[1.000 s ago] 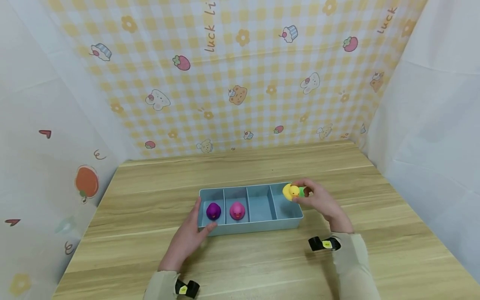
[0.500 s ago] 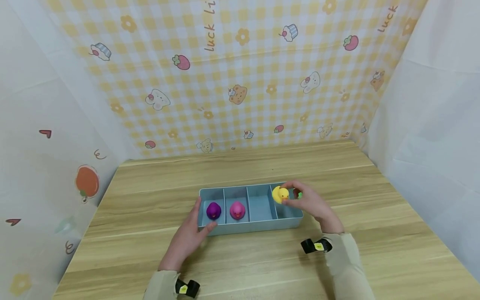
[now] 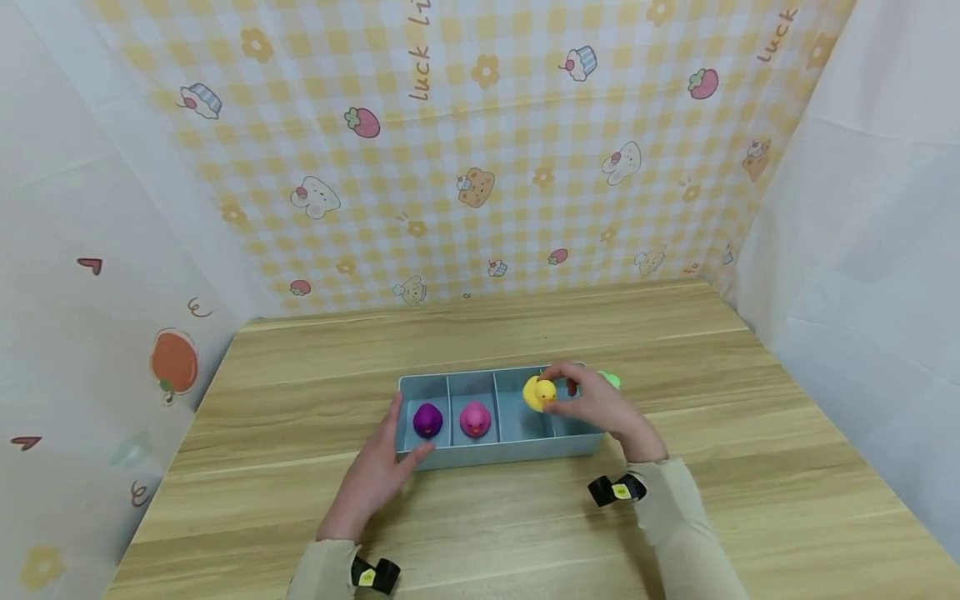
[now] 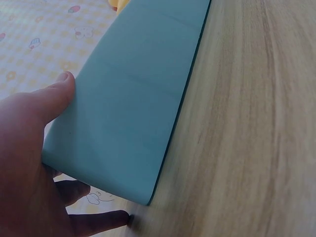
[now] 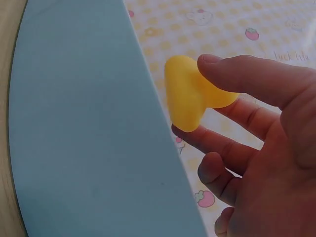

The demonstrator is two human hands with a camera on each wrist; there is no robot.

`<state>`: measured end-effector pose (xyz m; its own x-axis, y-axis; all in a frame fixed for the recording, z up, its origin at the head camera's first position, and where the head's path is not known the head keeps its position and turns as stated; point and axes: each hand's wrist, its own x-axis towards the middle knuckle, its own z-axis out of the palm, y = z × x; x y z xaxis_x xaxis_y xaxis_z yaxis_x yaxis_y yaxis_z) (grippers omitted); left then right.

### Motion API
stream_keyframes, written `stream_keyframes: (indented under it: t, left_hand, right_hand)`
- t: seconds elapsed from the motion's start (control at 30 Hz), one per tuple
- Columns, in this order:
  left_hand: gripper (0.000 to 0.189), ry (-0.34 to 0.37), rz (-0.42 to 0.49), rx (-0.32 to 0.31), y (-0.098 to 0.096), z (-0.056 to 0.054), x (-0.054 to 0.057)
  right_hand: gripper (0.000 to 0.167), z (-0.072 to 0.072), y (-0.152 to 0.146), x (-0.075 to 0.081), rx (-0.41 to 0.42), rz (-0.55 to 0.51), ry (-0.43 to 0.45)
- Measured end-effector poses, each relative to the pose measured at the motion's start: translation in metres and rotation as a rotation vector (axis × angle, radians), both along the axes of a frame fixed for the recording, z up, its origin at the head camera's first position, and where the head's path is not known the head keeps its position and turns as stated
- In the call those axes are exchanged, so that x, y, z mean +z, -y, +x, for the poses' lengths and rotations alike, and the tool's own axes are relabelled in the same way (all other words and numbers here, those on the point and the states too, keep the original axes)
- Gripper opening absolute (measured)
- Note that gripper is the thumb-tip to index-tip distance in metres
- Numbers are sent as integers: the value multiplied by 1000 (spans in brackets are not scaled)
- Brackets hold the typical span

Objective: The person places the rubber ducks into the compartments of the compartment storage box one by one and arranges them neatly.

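Note:
A pale blue box (image 3: 510, 452) with several compartments in a row stands on the table. My left hand (image 3: 378, 471) grips its left end, the thumb at the front rim and the other fingers by the end wall in the left wrist view. The leftmost compartment holds a purple toy duck (image 3: 427, 422), and a pink toy duck (image 3: 475, 420) sits in the one beside it. Over the third compartment, my right hand (image 3: 600, 404) pinches a yellow toy duck (image 3: 539, 394) between thumb and fingers. The right wrist view shows this duck (image 5: 185, 94) above the box rim.
Part of a light green object (image 3: 611, 380) shows beyond the right hand, just past the box's right end; the hand hides the rest. The wooden table (image 3: 480, 533) meets a checked cloth backdrop (image 3: 480, 242), with white cloth walls on both sides.
My right hand has carried the yellow duck leftward, from over the rightmost compartment to over the third. The green object behind it shows differently as the hand shifts. My left hand stays put.

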<state>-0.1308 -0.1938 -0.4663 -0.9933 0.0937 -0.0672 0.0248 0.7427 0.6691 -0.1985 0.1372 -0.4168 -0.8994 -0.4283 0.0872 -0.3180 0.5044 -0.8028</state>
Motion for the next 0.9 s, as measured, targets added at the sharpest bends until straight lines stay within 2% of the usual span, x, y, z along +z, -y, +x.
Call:
stream_keyframes:
  t: [0.17, 0.4, 0.6, 0.9]
  left_hand:
    - [94, 5, -5, 3, 0, 0, 0]
    - [94, 9, -4, 5, 0, 1, 0]
    - [94, 6, -7, 5, 0, 1, 0]
    - [94, 12, -10, 8, 0, 1, 0]
  right_hand:
    - [33, -1, 8, 2, 38, 90, -46]
    - [30, -4, 17, -1, 76, 159, -33]
    - [30, -6, 25, -4, 40, 261, -61]
    - [30, -5, 36, -7, 0, 376, -42]
